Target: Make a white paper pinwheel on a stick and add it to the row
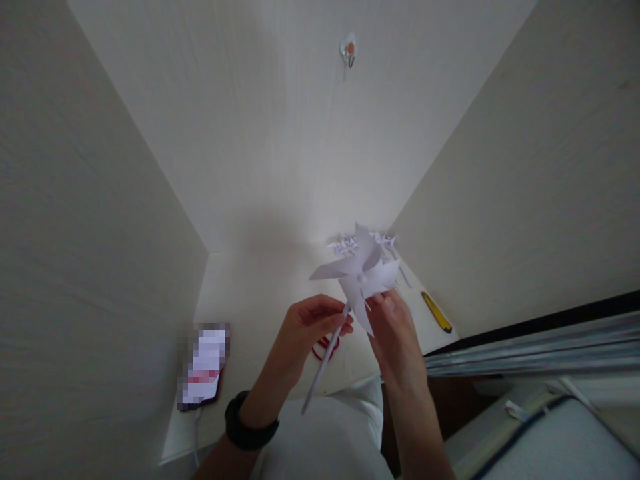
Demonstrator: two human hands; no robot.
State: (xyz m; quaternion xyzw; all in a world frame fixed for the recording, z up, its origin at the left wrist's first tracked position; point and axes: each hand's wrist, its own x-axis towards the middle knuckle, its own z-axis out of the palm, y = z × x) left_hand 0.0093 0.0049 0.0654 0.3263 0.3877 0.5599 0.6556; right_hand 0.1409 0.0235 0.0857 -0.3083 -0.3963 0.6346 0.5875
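Note:
A white paper pinwheel [361, 275] on a thin white stick [325, 360] is held up over a narrow white desk [250, 287]. My left hand [305, 333], with a black band on the wrist, pinches the stick just below the wheel. My right hand [395, 333] is closed on the lower blades of the wheel from behind. Both hands hold it between them.
Several small white folded paper pieces [350, 243] lie at the back of the desk. A yellow utility knife [436, 312] lies by the right wall. Red-handled scissors [327, 348] show under my hands. A phone [204, 367] lies at left. A hook [349, 50] is on the back wall.

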